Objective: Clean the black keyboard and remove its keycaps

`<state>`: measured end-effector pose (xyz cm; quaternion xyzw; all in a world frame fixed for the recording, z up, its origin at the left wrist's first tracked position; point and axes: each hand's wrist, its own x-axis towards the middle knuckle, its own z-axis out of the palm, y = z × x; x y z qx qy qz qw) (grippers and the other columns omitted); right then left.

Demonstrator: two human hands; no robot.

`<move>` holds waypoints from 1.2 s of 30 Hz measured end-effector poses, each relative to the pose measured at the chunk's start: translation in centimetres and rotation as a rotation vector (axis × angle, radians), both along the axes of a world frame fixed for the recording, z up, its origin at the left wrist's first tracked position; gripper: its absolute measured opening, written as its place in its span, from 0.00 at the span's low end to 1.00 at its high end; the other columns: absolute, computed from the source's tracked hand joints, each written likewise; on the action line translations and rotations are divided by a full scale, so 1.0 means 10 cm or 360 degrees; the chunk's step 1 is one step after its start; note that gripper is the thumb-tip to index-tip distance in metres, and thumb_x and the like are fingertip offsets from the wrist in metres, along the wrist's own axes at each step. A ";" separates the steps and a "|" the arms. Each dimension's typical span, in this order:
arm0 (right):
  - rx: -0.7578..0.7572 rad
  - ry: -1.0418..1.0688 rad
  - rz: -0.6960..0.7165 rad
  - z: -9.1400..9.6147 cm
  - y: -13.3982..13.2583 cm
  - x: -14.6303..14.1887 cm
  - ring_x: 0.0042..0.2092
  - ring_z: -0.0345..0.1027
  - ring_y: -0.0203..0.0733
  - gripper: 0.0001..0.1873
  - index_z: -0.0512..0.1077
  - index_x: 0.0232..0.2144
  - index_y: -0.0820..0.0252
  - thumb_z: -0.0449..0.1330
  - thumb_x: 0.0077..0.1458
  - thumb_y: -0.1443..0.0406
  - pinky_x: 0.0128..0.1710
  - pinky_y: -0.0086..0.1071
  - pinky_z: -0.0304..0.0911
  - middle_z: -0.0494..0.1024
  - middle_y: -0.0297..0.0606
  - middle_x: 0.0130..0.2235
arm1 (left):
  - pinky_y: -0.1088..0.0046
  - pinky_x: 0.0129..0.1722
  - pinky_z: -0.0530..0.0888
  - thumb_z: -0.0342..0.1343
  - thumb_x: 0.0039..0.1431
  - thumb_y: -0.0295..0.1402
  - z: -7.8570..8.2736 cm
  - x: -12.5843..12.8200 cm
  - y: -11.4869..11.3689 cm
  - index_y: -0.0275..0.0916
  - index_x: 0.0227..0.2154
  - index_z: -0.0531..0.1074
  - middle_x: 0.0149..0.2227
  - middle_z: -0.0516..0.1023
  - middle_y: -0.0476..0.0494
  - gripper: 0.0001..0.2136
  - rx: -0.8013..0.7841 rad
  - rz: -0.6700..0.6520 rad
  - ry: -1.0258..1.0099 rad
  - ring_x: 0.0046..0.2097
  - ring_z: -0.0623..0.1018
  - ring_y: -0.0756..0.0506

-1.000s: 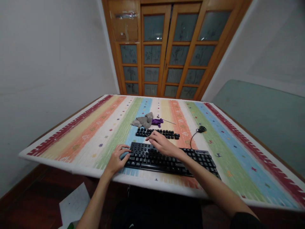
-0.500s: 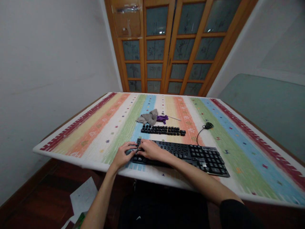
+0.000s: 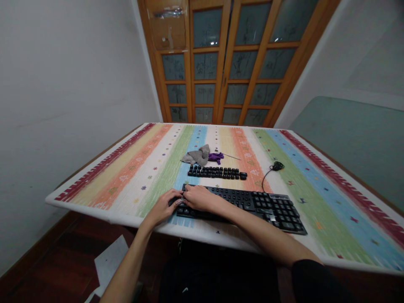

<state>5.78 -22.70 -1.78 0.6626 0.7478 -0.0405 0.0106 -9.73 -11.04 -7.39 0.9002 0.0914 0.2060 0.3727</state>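
A black keyboard (image 3: 233,199) lies along the near edge of the table, many of its key positions showing bare stems. At its left end my left hand (image 3: 163,207) is curled, thumb and fingers closing on a thin shiny metal tool (image 3: 179,202); the tool's kind is too small to tell. My right hand (image 3: 198,198) rests over the keyboard's left part, fingers bent down and pressed together beside the tool. What its fingertips grip is hidden. Behind the keyboard, loose black keycaps (image 3: 217,172) sit in rows.
Beyond the keycaps lie a grey cloth (image 3: 198,155), a purple cloth (image 3: 216,158) and a thin rod (image 3: 232,157). A coiled cable (image 3: 277,166) runs from the keyboard's back. A striped tablecloth (image 3: 126,172) covers the table. White paper (image 3: 111,256) shows below its left front edge.
The view has shifted slightly. Both hands stay at the keyboard's left end; the metal tool's angle has changed a little, and the left fingers have drawn in slightly.
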 end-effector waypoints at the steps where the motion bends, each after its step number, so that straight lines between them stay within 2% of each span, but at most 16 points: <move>1: 0.0007 -0.0024 0.0045 -0.01 0.01 0.01 0.40 0.74 0.49 0.16 0.72 0.46 0.68 0.50 0.64 0.62 0.36 0.38 0.69 0.73 0.52 0.45 | 0.64 0.53 0.70 0.52 0.62 0.33 0.00 0.00 -0.01 0.40 0.40 0.74 0.44 0.77 0.42 0.08 0.0003 -0.0002 0.0001 0.48 0.75 0.43; 10: 0.0012 -0.0137 0.0331 -0.09 0.15 0.14 0.35 0.73 0.47 0.18 0.68 0.46 0.70 0.51 0.63 0.60 0.31 0.36 0.68 0.73 0.51 0.43 | 0.64 0.49 0.70 0.50 0.63 0.33 0.07 0.02 -0.03 0.39 0.38 0.71 0.40 0.75 0.41 0.07 0.0036 -0.0011 0.0038 0.44 0.74 0.44; 15: 0.0022 -0.0196 0.0364 -0.11 0.18 0.14 0.34 0.73 0.46 0.20 0.69 0.45 0.71 0.51 0.63 0.58 0.30 0.36 0.66 0.73 0.52 0.42 | 0.66 0.47 0.71 0.50 0.62 0.33 0.09 0.02 -0.03 0.39 0.37 0.71 0.38 0.75 0.43 0.06 0.0049 -0.0016 0.0024 0.43 0.74 0.44; 18: 0.0048 -0.0162 0.0361 -0.06 0.16 0.17 0.34 0.72 0.45 0.19 0.68 0.46 0.70 0.51 0.63 0.58 0.31 0.36 0.65 0.73 0.51 0.43 | 0.67 0.46 0.72 0.51 0.62 0.32 0.11 0.03 0.00 0.39 0.38 0.72 0.39 0.76 0.43 0.07 0.0059 -0.0008 0.0009 0.43 0.75 0.45; 23: 0.0096 -0.0088 0.0179 0.12 0.11 0.27 0.38 0.72 0.44 0.16 0.69 0.45 0.67 0.52 0.63 0.60 0.33 0.34 0.64 0.71 0.48 0.45 | 0.68 0.46 0.73 0.52 0.62 0.34 0.15 0.12 0.10 0.39 0.40 0.75 0.40 0.77 0.44 0.09 0.0166 0.0148 -0.0109 0.42 0.76 0.46; 26: 0.0126 -0.0094 0.0049 0.16 0.12 0.33 0.40 0.72 0.45 0.15 0.68 0.46 0.66 0.52 0.64 0.61 0.35 0.34 0.64 0.70 0.48 0.47 | 0.69 0.46 0.73 0.53 0.62 0.35 0.19 0.22 0.18 0.39 0.40 0.76 0.39 0.77 0.44 0.09 0.0270 0.0189 -0.0161 0.41 0.76 0.46; 31: 0.0148 -0.0066 -0.0106 0.06 0.20 0.42 0.42 0.72 0.46 0.15 0.68 0.46 0.65 0.52 0.64 0.61 0.37 0.34 0.66 0.69 0.49 0.49 | 0.72 0.39 0.73 0.55 0.60 0.34 0.22 0.42 0.30 0.39 0.39 0.76 0.37 0.78 0.45 0.08 0.0357 0.0146 -0.0111 0.37 0.75 0.47; 36: 0.0157 -0.0003 -0.0295 -0.01 0.22 0.51 0.43 0.71 0.48 0.17 0.68 0.49 0.64 0.52 0.63 0.60 0.39 0.37 0.66 0.69 0.49 0.49 | 0.71 0.38 0.72 0.56 0.59 0.33 0.13 0.63 0.45 0.38 0.35 0.76 0.34 0.78 0.44 0.07 0.0381 0.0131 -0.0014 0.36 0.75 0.47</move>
